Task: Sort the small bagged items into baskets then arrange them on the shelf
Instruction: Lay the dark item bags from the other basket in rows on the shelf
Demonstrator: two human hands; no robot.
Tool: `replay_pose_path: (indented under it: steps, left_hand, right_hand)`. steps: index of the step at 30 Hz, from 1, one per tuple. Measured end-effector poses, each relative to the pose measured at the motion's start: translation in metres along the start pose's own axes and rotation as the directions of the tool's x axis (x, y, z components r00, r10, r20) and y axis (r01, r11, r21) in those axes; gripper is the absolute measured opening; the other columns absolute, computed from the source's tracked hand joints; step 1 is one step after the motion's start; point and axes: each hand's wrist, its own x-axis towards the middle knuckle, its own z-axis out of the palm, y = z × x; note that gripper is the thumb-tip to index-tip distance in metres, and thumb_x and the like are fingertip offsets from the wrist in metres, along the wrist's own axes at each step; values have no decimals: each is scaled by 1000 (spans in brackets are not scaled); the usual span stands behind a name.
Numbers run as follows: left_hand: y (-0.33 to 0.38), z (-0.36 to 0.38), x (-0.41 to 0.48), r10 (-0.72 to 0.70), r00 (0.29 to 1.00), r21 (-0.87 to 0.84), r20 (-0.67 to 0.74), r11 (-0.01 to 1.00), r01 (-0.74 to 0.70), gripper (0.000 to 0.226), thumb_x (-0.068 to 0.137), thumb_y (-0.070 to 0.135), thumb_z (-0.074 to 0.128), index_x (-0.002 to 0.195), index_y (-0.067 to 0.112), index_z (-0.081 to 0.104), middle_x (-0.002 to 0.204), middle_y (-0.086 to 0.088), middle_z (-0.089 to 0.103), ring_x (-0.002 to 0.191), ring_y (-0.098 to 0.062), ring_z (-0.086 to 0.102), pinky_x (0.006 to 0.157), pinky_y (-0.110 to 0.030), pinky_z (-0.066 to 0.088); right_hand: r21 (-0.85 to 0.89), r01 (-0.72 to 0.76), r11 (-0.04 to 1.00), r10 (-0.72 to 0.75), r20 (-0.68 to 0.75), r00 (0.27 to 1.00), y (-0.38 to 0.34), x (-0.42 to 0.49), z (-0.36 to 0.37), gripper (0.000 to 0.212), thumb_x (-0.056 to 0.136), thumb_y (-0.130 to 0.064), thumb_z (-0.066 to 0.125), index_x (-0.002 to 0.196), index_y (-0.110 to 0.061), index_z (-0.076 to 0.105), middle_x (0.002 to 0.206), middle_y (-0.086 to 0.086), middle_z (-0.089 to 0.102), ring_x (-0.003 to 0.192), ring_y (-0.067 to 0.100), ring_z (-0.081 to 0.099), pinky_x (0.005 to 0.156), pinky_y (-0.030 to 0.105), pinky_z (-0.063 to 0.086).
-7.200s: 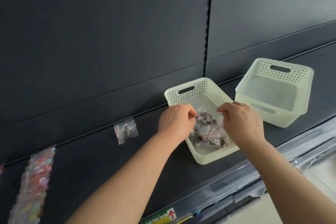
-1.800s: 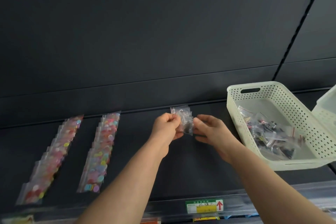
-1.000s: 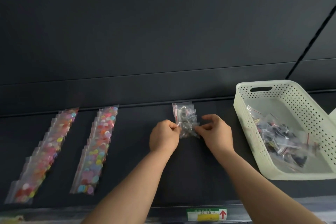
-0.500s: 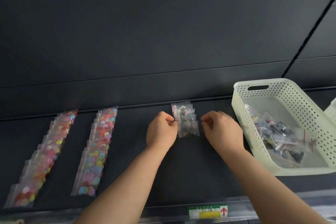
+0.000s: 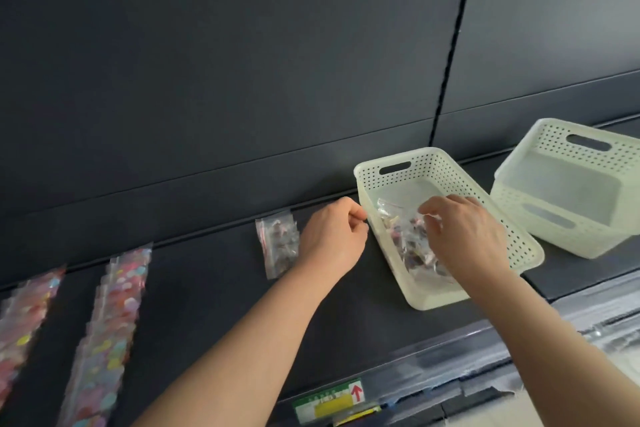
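From the head camera, the left hand (image 5: 332,239) was curled into a loose fist with nothing visible in it, over the dark shelf (image 5: 214,291) between the short row of clear bags (image 5: 278,243) laid there and the left wall of the white basket (image 5: 426,163). The right hand (image 5: 464,236) reached down into that basket, its bent fingers (image 5: 429,210) among the heap of bagged items (image 5: 408,246), though blur hid whether they had pinched one. An empty basket (image 5: 588,236) stood just right, and two rows of colourful bags (image 5: 114,322) lay far left.
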Motion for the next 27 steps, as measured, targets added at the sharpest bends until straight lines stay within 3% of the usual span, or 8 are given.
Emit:
replay_pose_path:
  steps: [4,10,14,19,23,25,27]
  left_hand:
    - [28,16,8,105,993,84,52,990,-109,14,91,23,60,102,29,67,96,14,67,93,-9,63,82,-34,55]
    - [62,39,15,285,941,331,183,884,-332,21,92,27,62,112,32,69,107,6,69,106,-17,57,82,-32,50]
    - [70,62,21,299,912,456,279,795,-400,27,91,30,66,118,30,66,106,2,68,106,-21,54,76,-33,43]
    - [73,70,25,322,894,538,312,716,-446,18,94,30,60,108,27,70,100,0,67,99,-23,55,73,-33,37]
    - [69,56,23,300,941,352,159,873,-338,20,98,27,49,98,24,68,90,4,67,82,-19,61,68,-32,48]
    - [65,45,24,176,981,103,80,978,-184,20,97,27,49,88,19,65,79,6,65,71,-17,60,64,-34,50]
    - [62,30,25,7,995,-255,97,967,18,20,96,21,51,84,11,63,82,1,68,70,-18,59,63,-32,52]
  right_hand:
    - [-12,-89,996,89,9,996,36,5,-7,25,95,-19,47,109,-30,65,108,-7,66,101,18,56,66,35,52]
    - [54,-138,989,138,3,990,56,-1,0,34,92,-10,44,110,-30,65,107,-7,66,98,18,56,64,31,46]
    - [75,-131,989,131,-1,991,59,-1,5,36,89,-7,45,110,-29,65,105,-8,67,96,17,57,63,29,44]
    - [85,-130,988,131,-14,991,60,-1,7,31,93,-13,44,110,-30,64,105,-9,67,94,15,59,67,33,52]
    - [75,-140,987,139,18,990,60,-1,5,35,93,-10,43,113,-30,63,107,-10,67,97,15,58,66,31,49]
    - [117,-146,982,143,30,989,56,0,4,36,93,-8,43,115,-29,62,109,-11,67,99,15,59,68,31,51]
    - [293,-173,940,161,65,985,44,4,2,33,97,-11,41,118,-26,62,110,-10,66,97,14,61,75,32,52]
